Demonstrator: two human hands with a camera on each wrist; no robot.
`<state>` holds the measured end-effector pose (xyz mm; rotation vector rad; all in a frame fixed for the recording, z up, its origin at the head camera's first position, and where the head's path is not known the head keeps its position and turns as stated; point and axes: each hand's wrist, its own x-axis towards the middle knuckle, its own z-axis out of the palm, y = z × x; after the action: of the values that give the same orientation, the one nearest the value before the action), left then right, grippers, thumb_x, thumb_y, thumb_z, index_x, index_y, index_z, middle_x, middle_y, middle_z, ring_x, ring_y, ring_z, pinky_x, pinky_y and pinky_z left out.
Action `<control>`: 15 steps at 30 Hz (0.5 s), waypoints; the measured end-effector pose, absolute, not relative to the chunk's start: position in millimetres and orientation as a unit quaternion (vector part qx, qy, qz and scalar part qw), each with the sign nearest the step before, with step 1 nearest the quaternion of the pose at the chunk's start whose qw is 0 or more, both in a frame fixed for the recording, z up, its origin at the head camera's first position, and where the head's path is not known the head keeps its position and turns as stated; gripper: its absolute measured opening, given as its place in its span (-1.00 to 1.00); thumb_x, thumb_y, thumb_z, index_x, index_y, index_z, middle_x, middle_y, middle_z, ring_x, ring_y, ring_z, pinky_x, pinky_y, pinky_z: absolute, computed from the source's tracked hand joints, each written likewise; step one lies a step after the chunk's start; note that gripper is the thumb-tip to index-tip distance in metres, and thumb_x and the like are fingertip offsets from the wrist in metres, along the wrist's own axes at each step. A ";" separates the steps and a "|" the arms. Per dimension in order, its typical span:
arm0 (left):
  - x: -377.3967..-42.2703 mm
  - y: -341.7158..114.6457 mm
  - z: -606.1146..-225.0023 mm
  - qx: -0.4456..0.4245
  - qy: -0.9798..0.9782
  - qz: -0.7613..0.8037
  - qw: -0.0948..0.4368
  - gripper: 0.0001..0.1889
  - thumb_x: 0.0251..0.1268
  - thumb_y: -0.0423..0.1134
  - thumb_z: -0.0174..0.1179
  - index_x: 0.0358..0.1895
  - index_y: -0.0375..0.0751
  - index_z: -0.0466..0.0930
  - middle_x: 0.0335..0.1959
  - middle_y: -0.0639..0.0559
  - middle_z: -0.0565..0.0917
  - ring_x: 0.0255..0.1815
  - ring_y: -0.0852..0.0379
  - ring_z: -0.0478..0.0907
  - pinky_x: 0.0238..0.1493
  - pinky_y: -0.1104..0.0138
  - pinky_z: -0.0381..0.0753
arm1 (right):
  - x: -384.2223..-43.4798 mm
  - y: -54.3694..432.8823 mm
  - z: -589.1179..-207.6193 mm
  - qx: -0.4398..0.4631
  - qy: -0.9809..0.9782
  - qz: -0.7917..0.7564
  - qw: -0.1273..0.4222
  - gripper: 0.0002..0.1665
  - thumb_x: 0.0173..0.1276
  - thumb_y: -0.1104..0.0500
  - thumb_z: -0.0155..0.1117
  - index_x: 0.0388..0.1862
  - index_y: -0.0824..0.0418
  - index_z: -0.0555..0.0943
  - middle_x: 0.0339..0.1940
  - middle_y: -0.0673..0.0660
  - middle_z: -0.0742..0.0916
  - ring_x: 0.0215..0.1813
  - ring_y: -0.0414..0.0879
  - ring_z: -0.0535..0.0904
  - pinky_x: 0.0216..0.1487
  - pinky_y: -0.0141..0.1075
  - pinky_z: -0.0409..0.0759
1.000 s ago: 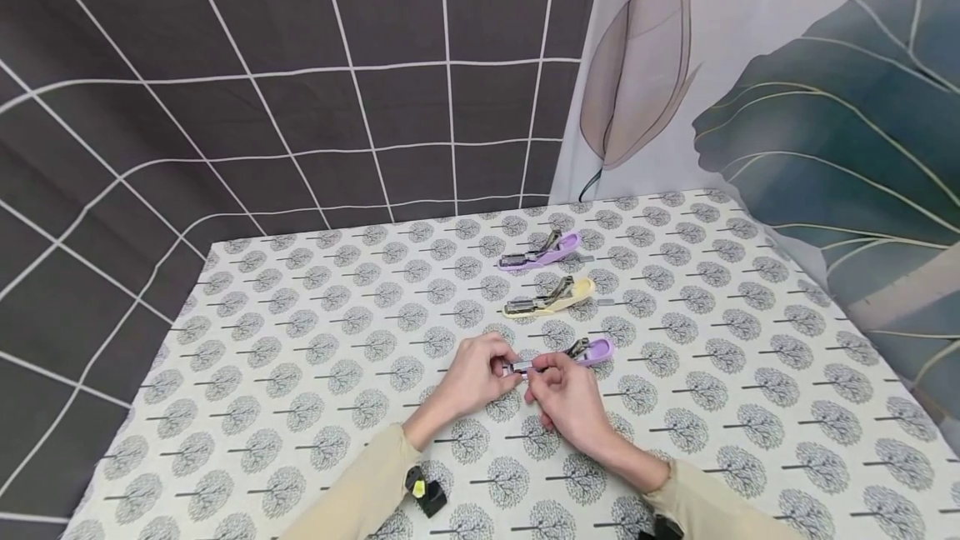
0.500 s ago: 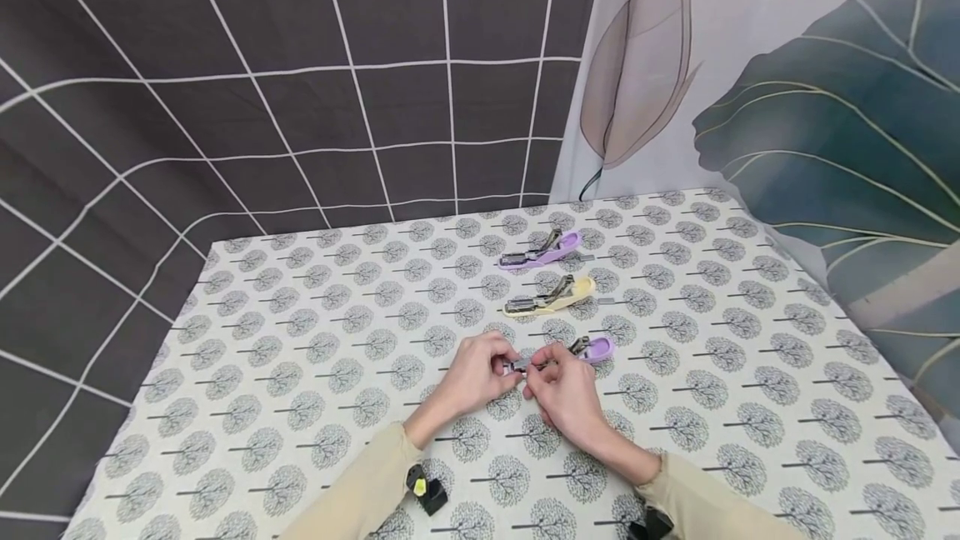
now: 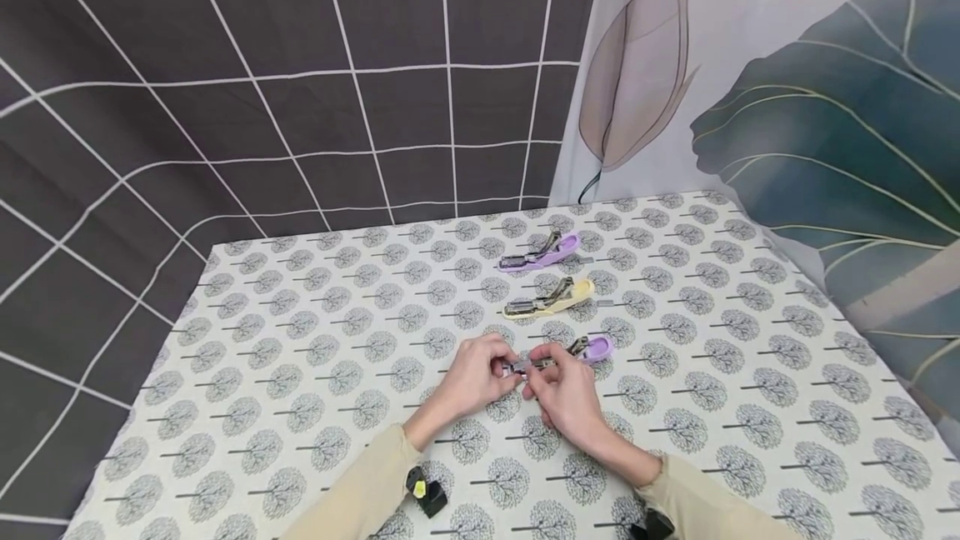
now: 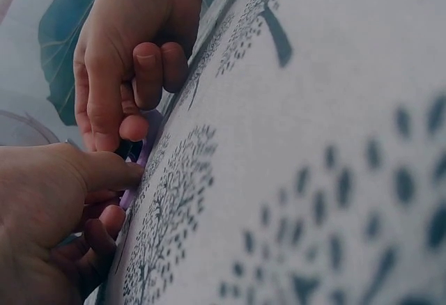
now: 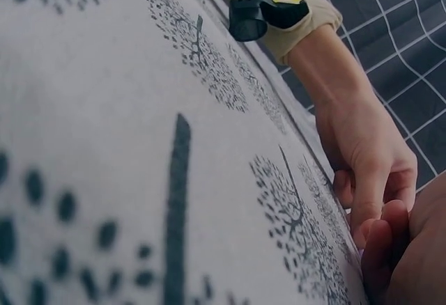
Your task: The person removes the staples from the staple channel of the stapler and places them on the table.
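An opened purple stapler (image 3: pixel 598 349) lies nearest on the cloth, its top lifted back at the right end. My left hand (image 3: pixel 474 372) grips its front end between thumb and fingers. My right hand (image 3: pixel 567 394) pinches a small grey staple strip (image 3: pixel 517 365) over the stapler's metal channel, close to the left fingertips. In the left wrist view the fingertips of both hands meet low over a bit of purple body (image 4: pixel 145 153). The right wrist view shows the left hand (image 5: pixel 369 159) reaching down, with the stapler mostly hidden behind fingers.
Behind, an opened yellow stapler (image 3: pixel 551 300) and another opened purple stapler (image 3: pixel 542 253) lie in a row. A grey staple strip (image 3: pixel 605 302) sits right of the yellow one, and a second strip (image 3: pixel 587 260) beside the far one. Tree-print cloth (image 3: pixel 360 440) covers the table.
My right hand has shifted slightly left along the stapler, its fingertips drawing closer to the left hand with the staple strip. The left hand and the two farther staplers stay put.
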<state>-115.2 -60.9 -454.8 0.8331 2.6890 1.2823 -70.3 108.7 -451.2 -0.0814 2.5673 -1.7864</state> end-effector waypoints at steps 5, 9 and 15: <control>-114.1 -60.0 -455.0 0.262 0.870 0.417 0.032 -0.80 0.01 -0.41 0.50 -0.27 -0.28 0.71 -0.39 0.13 0.58 -0.50 0.27 0.46 -0.47 0.48 0.53 | -68.8 111.3 -447.8 -0.015 0.807 -0.591 0.019 -0.82 0.38 0.44 0.23 -0.07 0.34 0.54 -0.63 0.09 0.67 -0.83 -0.13 0.40 -0.87 -0.29 0.41; -114.3 -59.9 -454.6 0.260 0.869 0.419 0.035 -0.80 0.02 -0.42 0.49 -0.26 -0.28 0.71 -0.40 0.12 0.58 -0.49 0.27 0.46 -0.46 0.47 0.53 | -68.4 114.3 -442.6 0.001 0.797 -0.604 0.022 -0.81 0.39 0.44 0.22 -0.05 0.33 0.54 -0.62 0.11 0.67 -0.83 -0.13 0.39 -0.86 -0.30 0.41; -115.1 -60.5 -454.2 0.259 0.870 0.418 0.034 -0.80 0.02 -0.41 0.49 -0.26 -0.28 0.71 -0.39 0.10 0.59 -0.50 0.31 0.43 -0.47 0.47 0.52 | -67.0 119.8 -432.5 0.011 0.784 -0.619 0.040 -0.81 0.41 0.42 0.22 -0.03 0.30 0.54 -0.59 0.13 0.69 -0.82 -0.14 0.40 -0.84 -0.28 0.44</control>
<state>-115.1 -60.5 -454.2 0.7981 2.6752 1.2867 -67.0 119.8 -432.5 0.0323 2.4029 -1.8979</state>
